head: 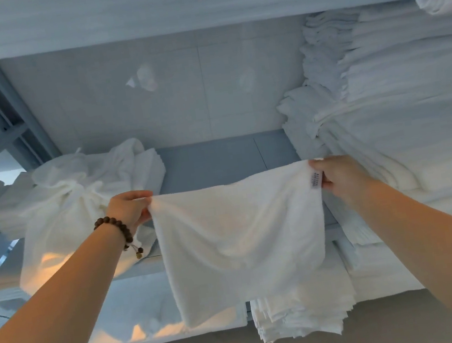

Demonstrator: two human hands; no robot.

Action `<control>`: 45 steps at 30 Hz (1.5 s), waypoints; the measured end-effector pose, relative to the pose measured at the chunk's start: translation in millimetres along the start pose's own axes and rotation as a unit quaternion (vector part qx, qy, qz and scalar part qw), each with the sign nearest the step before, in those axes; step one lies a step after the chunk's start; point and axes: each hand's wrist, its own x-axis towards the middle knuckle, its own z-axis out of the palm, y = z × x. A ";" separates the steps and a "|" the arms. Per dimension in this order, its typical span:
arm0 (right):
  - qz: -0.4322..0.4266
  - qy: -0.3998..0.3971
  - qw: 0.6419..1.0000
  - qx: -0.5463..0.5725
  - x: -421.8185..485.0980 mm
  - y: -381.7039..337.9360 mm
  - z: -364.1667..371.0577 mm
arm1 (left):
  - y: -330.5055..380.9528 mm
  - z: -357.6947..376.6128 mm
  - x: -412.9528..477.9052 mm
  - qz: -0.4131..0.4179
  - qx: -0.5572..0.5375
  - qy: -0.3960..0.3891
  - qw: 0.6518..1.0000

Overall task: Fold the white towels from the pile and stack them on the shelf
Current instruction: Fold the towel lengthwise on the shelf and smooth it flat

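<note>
The towel hangs in front of the shelf, top edge running left-right. Your left hand and right hand each pinch an upper corner.

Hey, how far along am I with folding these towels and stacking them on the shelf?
Done: tall folded stacks already fill the right side of the shelf. In hand: one white towel hangs open, unfolded, pinched at its top corners by your left hand and right hand. Left: fold it, stack it, then likely work through the rumpled heap on the left.
</note>
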 end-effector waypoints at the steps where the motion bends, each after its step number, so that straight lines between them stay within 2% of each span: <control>1: 0.008 -0.016 1.000 0.005 -5.6 0.2 7.7 | 2.9 10.4 -7.0 0.014 -0.008 -0.012 1.000; 11: -0.002 -0.064 0.998 -0.021 -63.8 7.7 78.7 | 28.4 77.2 -66.0 0.106 -0.037 -0.063 0.992; 16: -0.047 -0.076 0.994 -0.056 -91.0 15.0 113.1 | 29.5 99.1 -87.6 0.135 -0.004 -0.101 0.986; 24: -0.087 -0.067 0.991 -0.081 -104.6 21.4 127.2 | 22.6 100.6 -90.6 0.167 0.106 -0.090 0.976; 29: -0.017 -0.099 0.993 -0.055 -104.8 18.7 132.5 | 20.4 97.1 -90.9 0.233 0.207 -0.075 0.947; 37: 0.007 -0.190 0.982 -0.022 -105.4 -0.1 122.5 | 39.8 78.8 -77.9 0.287 0.249 -0.126 0.916; 40: -0.028 -0.172 0.983 -0.053 -95.3 -7.6 113.4 | 54.5 68.1 -74.8 0.308 0.262 -0.151 0.902; 42: -0.080 -0.145 0.980 -0.113 -84.7 -5.7 106.1 | 64.1 60.7 -73.5 0.330 0.286 -0.162 0.885; 45: -0.178 -0.149 0.944 -0.236 -72.6 4.6 96.4 | 75.4 48.4 -71.8 0.366 0.316 -0.169 0.859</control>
